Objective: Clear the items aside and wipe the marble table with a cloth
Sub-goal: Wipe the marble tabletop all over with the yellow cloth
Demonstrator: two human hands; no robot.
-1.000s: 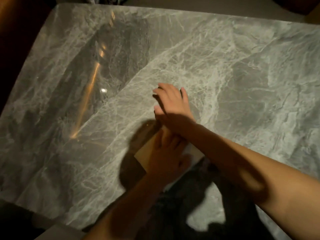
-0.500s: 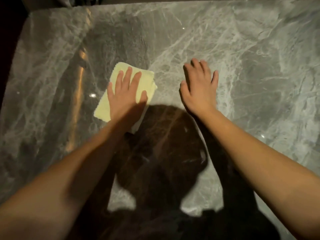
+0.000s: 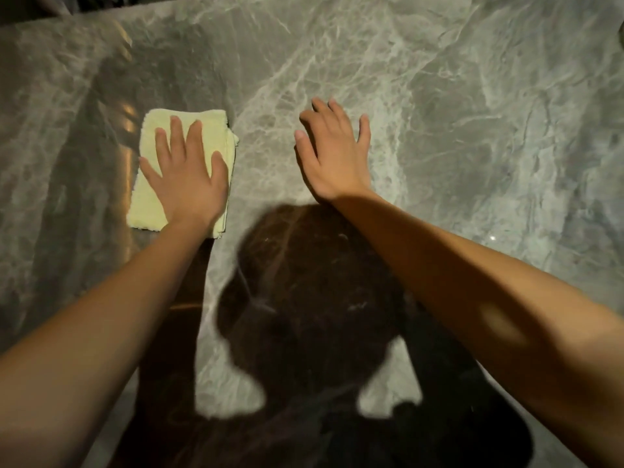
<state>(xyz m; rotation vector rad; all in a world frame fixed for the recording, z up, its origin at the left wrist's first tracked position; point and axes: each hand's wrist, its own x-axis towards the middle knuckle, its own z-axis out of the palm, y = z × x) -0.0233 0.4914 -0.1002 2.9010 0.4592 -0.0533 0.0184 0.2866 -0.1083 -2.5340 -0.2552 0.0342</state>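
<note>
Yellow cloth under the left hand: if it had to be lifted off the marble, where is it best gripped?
Probably the right edge of the yellow cloth, pinched from the right: the folded layers show stacked there, and it is clear of the left hand lying flat on top. The right hand is nearest.

Bare marble table (image 3: 472, 130) around folded cloth (image 3: 148, 197)

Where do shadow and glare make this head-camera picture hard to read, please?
Head view: the person's own dark shadow covers the near marble table between the forearms; warm glare streaks lie beside the yellow cloth under the left hand; the right hand is well lit.
</note>
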